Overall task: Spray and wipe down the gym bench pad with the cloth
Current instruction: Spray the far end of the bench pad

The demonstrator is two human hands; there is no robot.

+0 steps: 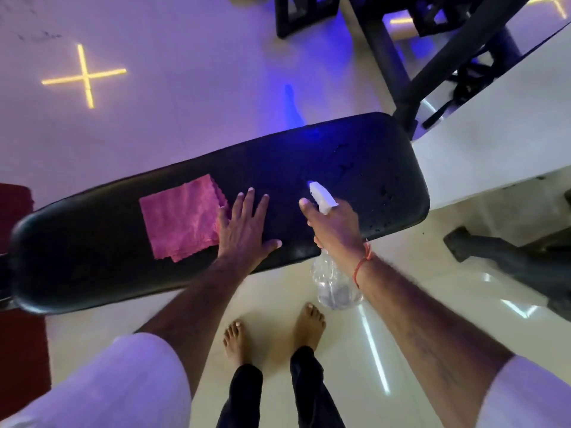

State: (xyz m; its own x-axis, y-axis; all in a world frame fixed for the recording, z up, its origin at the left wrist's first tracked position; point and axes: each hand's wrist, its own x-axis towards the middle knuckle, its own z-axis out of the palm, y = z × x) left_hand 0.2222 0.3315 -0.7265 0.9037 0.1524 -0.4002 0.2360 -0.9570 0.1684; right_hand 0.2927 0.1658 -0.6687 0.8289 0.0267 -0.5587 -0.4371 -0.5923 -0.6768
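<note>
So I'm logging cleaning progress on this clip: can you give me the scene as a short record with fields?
pad: black, with droplets on its right end
cloth: pink, folded, lying flat on the pad, left of centre
left hand: flat on the pad, fingers straight, at the cloth's right edge
right hand: holds the bottle, aimed at the pad's right end
stage: looks like spraying; cloth not yet picked up

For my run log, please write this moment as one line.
step: spray | right hand grips spray bottle over bench pad | left hand flat on pad, at cloth edge
</note>
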